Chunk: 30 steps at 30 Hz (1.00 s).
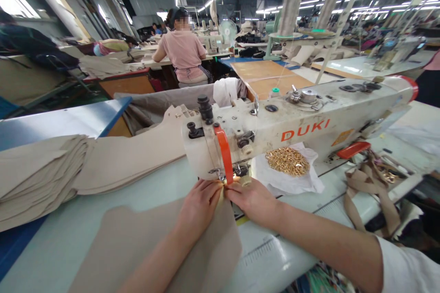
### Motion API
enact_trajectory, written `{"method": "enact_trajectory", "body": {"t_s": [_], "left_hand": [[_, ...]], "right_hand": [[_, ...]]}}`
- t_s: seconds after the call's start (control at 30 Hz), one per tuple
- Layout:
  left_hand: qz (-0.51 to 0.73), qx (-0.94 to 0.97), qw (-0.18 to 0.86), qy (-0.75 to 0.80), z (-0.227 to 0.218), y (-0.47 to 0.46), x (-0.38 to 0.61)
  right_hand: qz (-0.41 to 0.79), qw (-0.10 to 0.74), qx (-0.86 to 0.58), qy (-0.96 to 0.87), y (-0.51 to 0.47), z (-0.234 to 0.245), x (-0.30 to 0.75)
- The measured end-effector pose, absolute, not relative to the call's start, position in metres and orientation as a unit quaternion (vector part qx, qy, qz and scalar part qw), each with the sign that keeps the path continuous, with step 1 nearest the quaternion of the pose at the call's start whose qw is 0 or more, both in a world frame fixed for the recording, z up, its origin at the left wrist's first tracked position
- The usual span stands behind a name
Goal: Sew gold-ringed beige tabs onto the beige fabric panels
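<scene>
Beige fabric piece: flat on the tabletop, its top end at the fingertips below the sewing machine head, the rest spreading toward 7 o'clock under the left forearm
Left hand: fingers bunched together, clamped on the top end of the beige fabric piece
Right hand: just beside the left, at its 3 o'clock, fingertips at the same spot; cannot tell whether they pinch or only press
Orange strip: on the machine head, at 12 o'clock of the hands
Gold rings: heaped on a white cloth, at 2 o'clock of the right hand
Stacked beige pieces: at 9 o'clock of the left hand
Beige tape: looped, at 3 o'clock of the right hand
Co-worker in pink: seated at 11 o'clock, well apart
</scene>
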State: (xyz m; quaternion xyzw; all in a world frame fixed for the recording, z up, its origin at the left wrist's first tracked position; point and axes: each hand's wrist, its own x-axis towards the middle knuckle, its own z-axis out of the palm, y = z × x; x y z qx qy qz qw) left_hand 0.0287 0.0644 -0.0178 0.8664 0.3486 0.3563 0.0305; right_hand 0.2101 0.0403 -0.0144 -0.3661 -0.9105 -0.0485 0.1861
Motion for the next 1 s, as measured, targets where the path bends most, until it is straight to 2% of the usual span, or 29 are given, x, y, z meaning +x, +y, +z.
{"method": "enact_trajectory", "body": {"t_s": [0.53, 0.73, 1.0], "left_hand": [[0.333, 0.872, 0.043, 0.357, -0.016, 0.062, 0.028], [0.281, 0.883, 0.030, 0.375, -0.013, 0.050, 0.025], [0.237, 0.891, 0.036, 0.384, -0.014, 0.044, 0.024]], "right_hand": [[-0.037, 0.170, -0.376, -0.910, 0.037, -0.012, 0.210], [-0.039, 0.215, -0.342, -0.914, 0.030, -0.011, 0.215], [-0.025, 0.186, -0.331, -0.925, 0.030, -0.007, 0.216]]}}
